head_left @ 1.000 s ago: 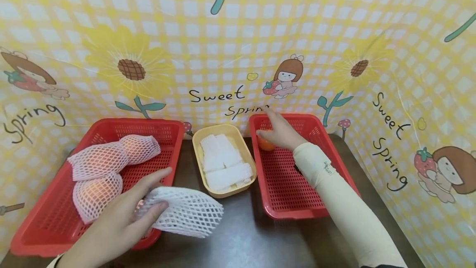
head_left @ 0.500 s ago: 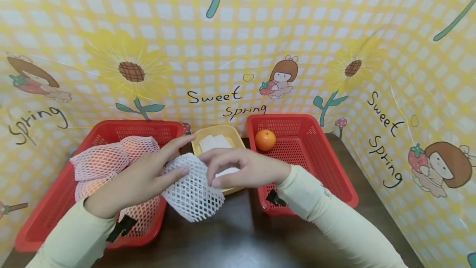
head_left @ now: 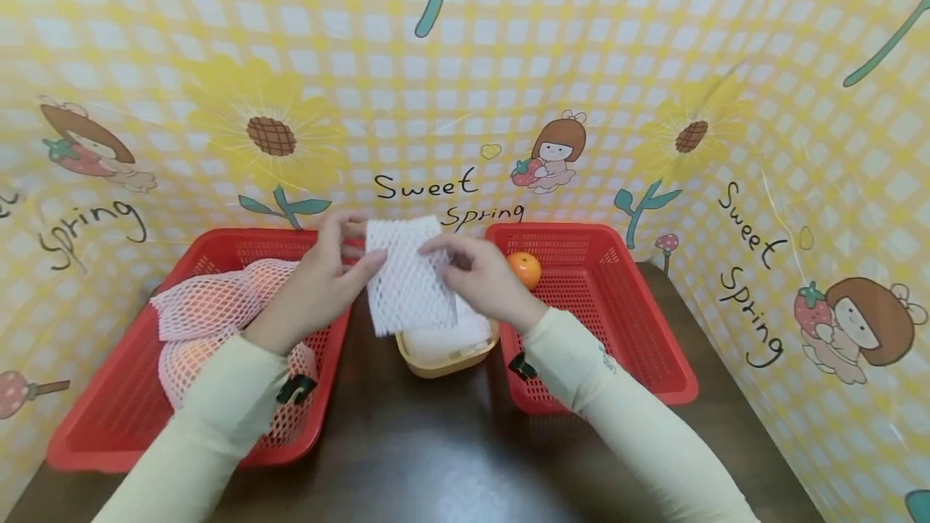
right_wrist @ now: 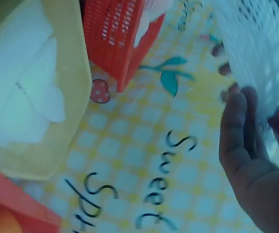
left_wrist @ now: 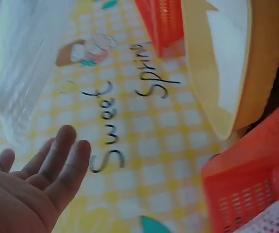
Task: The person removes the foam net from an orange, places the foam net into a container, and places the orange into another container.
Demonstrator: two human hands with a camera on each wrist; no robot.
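A flat white foam fruit net (head_left: 408,277) is held up over the small yellow tray in the head view. My right hand (head_left: 488,277) pinches its right side between thumb and fingers; the right wrist view shows that hand (right_wrist: 251,160) gripping the mesh (right_wrist: 260,53). At the net's left edge is my left hand (head_left: 320,285), its thumb tip overlapping the mesh. In the left wrist view the left fingers (left_wrist: 61,155) are spread and loosely bent, with the net (left_wrist: 27,63) beyond them. An orange (head_left: 525,269) lies in the right red basket (head_left: 603,329).
The left red basket (head_left: 109,426) holds several fruits in foam nets (head_left: 207,305). Between the baskets stands the yellow tray (head_left: 443,366) with more folded white nets (head_left: 446,337). A patterned cloth (head_left: 407,87) hangs behind the dark table (head_left: 421,458).
My right hand has come from the right basket to the net and now pinches it. The net has risen and moved right, opened out flat over the tray. The orange stays in its basket.
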